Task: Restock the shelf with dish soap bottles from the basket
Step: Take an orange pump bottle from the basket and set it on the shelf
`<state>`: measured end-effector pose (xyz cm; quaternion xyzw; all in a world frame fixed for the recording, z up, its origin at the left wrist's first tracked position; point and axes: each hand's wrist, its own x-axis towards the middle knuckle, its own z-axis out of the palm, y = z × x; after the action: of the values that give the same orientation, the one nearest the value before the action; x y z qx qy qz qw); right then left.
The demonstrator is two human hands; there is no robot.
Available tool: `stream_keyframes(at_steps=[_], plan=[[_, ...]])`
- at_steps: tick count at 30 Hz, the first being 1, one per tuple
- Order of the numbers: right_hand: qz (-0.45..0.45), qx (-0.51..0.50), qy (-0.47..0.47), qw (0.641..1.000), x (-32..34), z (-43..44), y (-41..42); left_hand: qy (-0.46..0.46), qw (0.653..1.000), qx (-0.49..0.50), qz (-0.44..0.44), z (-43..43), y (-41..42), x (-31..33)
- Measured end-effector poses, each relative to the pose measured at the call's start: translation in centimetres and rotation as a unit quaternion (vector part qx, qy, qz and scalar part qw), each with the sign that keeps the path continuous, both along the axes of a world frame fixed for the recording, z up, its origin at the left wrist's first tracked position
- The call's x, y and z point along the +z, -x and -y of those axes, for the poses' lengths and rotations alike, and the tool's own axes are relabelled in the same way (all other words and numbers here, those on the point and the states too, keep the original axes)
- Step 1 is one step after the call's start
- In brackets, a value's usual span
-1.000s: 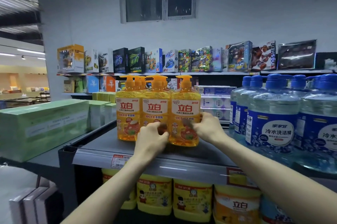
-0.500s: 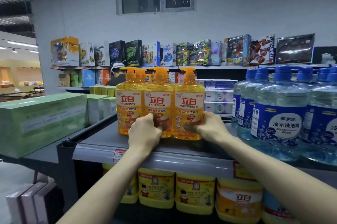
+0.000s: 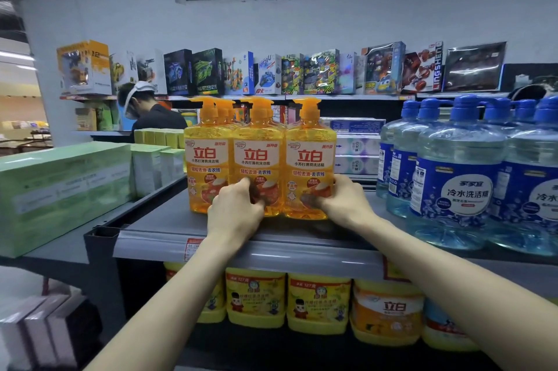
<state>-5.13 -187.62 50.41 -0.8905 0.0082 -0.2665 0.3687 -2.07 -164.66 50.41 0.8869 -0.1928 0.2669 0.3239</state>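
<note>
Orange plastic pump-top dish soap bottles (image 3: 256, 159), grey metal shelf (image 3: 302, 253) — left hand (image 3: 235, 213) grips middle, right hand (image 3: 342, 204) rightmost, apparently squaring the row.

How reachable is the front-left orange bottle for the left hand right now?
Probably yes: the left hand grips the middle bottle right beside the front-left bottle, and nothing stands between them; the right hand holds the right bottle.

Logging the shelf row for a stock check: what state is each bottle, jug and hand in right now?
Left bottle: upright on shelf, pump on.
Middle bottle: upright, left hand grips it low.
Right bottle: upright, right hand grips it low.
Blue jugs: upright, capped.
</note>
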Motion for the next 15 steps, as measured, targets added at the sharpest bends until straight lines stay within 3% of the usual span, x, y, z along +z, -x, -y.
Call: stream_keyframes(at_steps=[3,9,15], plan=[[-0.021,0.0,0.02,1.0,0.2,-0.1,0.3,-0.026,1.0,-0.005,-0.012,-0.2,0.3,0.3],[-0.14,-0.074,0.148,0.976,1.0,-0.4,1.9,-0.094,0.993,-0.001,-0.077,-0.8,1.9,0.9],[-0.167,-0.068,0.239,0.954,1.0,-0.2,6.4,-0.175,0.976,0.021,-0.13,-0.1,5.2,2.0]])
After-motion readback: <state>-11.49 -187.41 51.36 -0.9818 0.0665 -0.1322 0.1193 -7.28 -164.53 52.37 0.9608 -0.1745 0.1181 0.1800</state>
